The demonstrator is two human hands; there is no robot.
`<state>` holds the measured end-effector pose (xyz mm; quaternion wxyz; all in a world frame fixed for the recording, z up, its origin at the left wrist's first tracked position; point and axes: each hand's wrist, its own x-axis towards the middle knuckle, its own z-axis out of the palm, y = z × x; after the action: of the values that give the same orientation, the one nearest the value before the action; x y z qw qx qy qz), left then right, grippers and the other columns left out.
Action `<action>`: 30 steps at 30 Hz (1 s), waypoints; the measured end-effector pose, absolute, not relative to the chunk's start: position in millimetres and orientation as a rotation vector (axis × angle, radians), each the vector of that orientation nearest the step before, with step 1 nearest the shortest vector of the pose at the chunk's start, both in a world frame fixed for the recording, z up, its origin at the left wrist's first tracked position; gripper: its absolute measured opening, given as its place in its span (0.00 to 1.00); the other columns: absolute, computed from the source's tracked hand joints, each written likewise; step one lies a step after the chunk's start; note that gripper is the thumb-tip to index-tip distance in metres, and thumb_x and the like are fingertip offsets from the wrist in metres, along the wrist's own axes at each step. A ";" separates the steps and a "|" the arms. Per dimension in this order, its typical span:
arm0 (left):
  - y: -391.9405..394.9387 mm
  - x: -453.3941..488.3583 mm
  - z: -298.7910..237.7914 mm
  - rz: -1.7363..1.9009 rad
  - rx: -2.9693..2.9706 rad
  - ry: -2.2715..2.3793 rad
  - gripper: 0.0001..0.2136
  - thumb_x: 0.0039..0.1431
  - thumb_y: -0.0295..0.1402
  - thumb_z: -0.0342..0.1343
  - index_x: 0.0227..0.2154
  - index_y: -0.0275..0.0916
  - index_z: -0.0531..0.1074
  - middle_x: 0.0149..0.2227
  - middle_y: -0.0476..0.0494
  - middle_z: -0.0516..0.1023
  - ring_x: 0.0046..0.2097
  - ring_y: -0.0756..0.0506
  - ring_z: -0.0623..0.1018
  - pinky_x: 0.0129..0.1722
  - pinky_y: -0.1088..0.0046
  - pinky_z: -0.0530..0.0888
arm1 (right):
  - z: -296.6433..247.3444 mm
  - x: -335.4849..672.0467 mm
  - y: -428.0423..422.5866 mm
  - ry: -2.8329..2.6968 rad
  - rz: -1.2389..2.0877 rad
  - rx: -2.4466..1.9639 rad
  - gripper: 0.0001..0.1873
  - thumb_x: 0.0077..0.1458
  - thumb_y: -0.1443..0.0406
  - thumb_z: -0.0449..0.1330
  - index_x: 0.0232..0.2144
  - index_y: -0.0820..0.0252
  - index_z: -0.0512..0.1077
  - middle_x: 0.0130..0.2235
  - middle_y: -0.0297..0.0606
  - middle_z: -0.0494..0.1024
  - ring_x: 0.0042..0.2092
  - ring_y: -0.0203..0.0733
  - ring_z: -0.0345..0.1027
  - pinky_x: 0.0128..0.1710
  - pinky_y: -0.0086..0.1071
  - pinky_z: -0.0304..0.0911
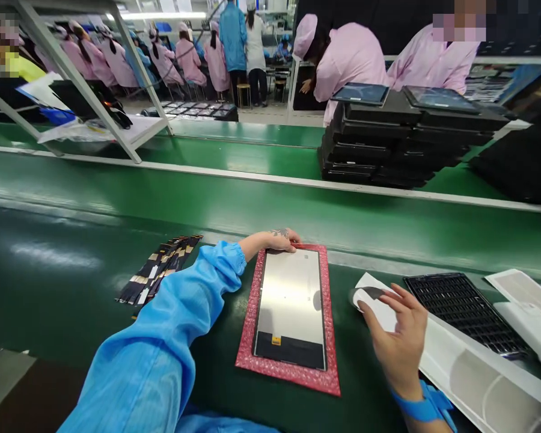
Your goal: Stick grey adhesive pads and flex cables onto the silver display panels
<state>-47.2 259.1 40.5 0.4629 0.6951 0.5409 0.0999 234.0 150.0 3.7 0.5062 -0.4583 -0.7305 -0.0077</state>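
A display panel (291, 300) with a silvery back and a black lower strip lies on a pink bubble-wrap sheet (252, 355) in front of me. My left hand (282, 239) is at the panel's top edge, thumb on the panel and fingers curled over the far side, partly hidden. My right hand (399, 331) pinches a thin, dark grey, see-through curved piece (370, 292), possibly a sticker. It is held over the tip of a long white backing sheet (437, 346). A blue wrist strap (421, 404) circles my right wrist.
Dark ribbon-like parts (162, 267) lie to the left. A black slotted tray (464, 310) and white sheets (523, 294) sit at right. Beyond the white rail (234, 173) stand stacked black trays (379, 141) and a metal rack (135, 135). Co-workers (351, 60) work behind.
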 end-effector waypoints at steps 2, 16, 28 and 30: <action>245.6 -46.6 39.4 0.310 1.748 1.363 0.17 0.50 0.23 0.56 0.45 0.40 0.72 0.41 0.45 0.77 0.43 0.45 0.76 0.42 0.72 0.71 | 7.1 221.2 141.5 -1.788 0.084 -1.143 0.12 0.55 0.58 0.63 0.38 0.58 0.69 0.45 0.44 0.70 0.48 0.49 0.69 0.46 0.49 0.66; 46.6 16.0 15.8 1.351 1.532 1.792 0.20 0.48 0.48 0.65 0.32 0.40 0.65 0.30 0.50 0.70 0.29 0.49 0.71 0.28 0.73 0.71 | 23.0 159.1 82.7 -1.927 0.171 -1.164 0.07 0.59 0.67 0.58 0.41 0.58 0.73 0.48 0.44 0.71 0.50 0.49 0.69 0.50 0.49 0.68; 39.3 0.8 11.8 1.398 1.262 1.836 0.15 0.46 0.34 0.64 0.37 0.40 0.68 0.32 0.50 0.71 0.30 0.50 0.72 0.33 0.73 0.72 | 27.2 158.5 51.6 -1.925 0.200 -1.152 0.08 0.59 0.67 0.58 0.41 0.55 0.73 0.48 0.43 0.71 0.50 0.49 0.68 0.52 0.54 0.67; 37.8 -3.5 13.1 1.357 1.250 1.824 0.09 0.48 0.34 0.63 0.30 0.40 0.69 0.27 0.52 0.70 0.28 0.50 0.70 0.30 0.74 0.70 | 29.5 159.7 48.3 -1.928 0.210 -1.147 0.07 0.59 0.67 0.58 0.41 0.56 0.73 0.48 0.43 0.71 0.50 0.49 0.68 0.51 0.53 0.67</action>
<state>-3.5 37.8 13.1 0.2701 0.4637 0.6770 0.5036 159.7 48.3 29.5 0.4298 -0.4597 -0.7726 0.0841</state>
